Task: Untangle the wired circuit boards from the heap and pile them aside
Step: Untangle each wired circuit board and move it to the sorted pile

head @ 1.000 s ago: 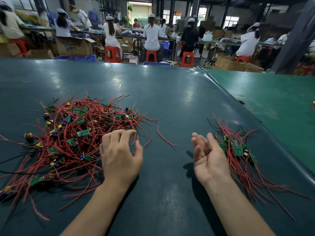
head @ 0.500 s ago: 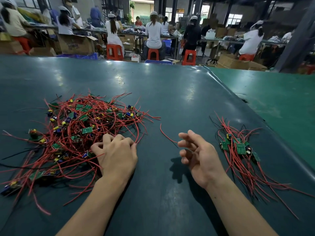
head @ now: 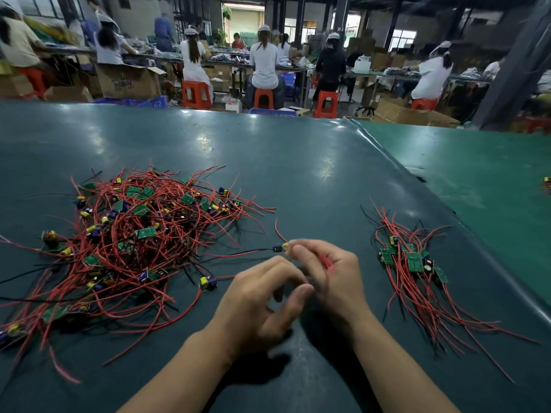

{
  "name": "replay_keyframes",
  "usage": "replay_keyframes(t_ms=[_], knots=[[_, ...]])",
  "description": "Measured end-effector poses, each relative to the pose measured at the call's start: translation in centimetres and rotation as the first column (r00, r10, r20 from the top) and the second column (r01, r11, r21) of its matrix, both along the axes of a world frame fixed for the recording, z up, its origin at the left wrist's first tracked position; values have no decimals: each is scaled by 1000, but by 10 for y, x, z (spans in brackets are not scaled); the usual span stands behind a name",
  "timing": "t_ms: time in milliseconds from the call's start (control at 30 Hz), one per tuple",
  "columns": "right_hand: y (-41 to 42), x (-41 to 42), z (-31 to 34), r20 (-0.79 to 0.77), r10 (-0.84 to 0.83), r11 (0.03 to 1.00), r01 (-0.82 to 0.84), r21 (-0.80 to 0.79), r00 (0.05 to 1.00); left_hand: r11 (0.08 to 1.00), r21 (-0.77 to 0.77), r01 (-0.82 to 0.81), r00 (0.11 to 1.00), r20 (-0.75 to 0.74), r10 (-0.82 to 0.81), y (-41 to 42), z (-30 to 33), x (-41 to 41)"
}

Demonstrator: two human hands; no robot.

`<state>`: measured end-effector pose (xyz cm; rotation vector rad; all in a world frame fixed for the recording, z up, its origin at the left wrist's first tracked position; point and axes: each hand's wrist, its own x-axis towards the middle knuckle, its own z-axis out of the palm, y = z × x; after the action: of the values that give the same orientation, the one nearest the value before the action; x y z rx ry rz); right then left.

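Both hands have met: right hand (head: 331,272) fingers pinch a light, floppy wired board (head: 280,247); left hand (head: 262,302) fingers hang curled, empty, beside them.

Beyond our hands we see workers (head: 264,65) on red stools (head: 263,98) at long benches (head: 387,73), bright windows (head: 402,37) behind them.

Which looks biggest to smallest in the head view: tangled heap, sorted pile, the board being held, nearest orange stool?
1. Tangled heap, by far the widest.
2. Sorted pile.
3. Nearest orange stool, though it stands far from the camera, so apparent size only.
4. Held board, pinched by the right hand.
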<state>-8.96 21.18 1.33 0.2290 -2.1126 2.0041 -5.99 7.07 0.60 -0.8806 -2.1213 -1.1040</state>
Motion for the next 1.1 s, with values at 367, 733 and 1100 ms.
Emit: replay_keyframes(t_ms=[367, 733, 1100], knots=[[11, 5, 28, 157, 348, 677, -132, -724, 924, 878, 460, -132, 813, 557, -170, 3, 3, -9], [-6, 7, 15, 234, 205, 892, -82, -445, 950, 721, 661, -207, 836, 503, -221, 2, 9, -13], [15, -11, 13, 274, -128, 871, 240, -428, 953, 672, 690, -270, 803, 546, -238, -1, 6, -16]])
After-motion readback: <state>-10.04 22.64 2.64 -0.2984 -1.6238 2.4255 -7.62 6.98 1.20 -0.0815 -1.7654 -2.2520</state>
